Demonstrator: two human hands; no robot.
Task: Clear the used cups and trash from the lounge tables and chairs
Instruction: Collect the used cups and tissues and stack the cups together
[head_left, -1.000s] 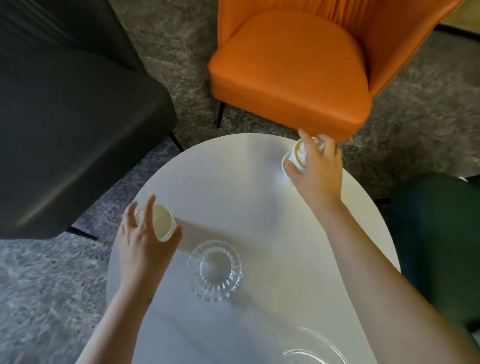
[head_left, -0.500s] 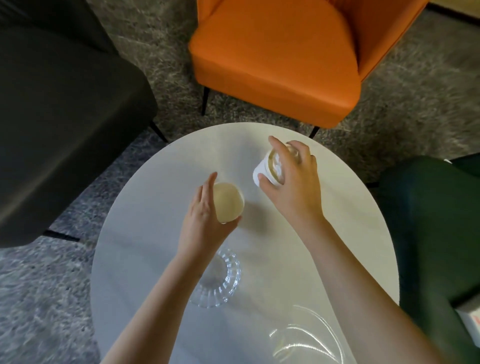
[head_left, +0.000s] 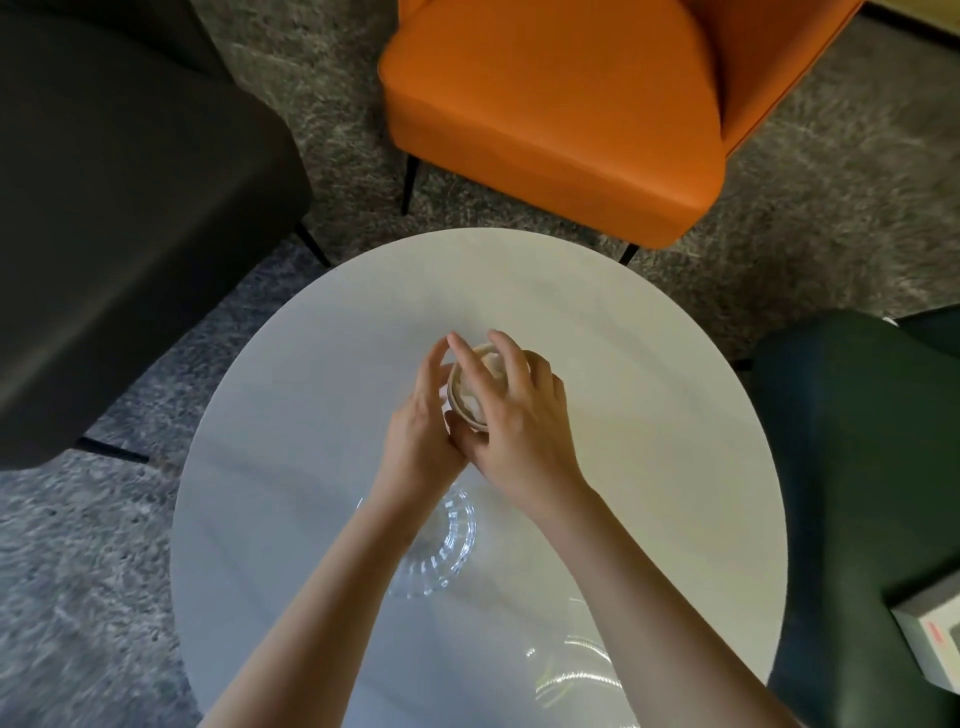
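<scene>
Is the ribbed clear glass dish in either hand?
No: the dish rests on the white table; left hand and right hand grip the paper cup.

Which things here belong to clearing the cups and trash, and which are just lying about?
Job: paper cup, round table.
Lying about: ribbed glass dish, second glass piece at the near edge, orange chair, black chair.

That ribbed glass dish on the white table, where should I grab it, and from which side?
Probably pinch the ribbed glass dish by its thick rim from above, on its right side: it looks open side up, low and wide, and the left forearm covers its left part. The left hand and right hand hold the paper cups; free one first.
</scene>
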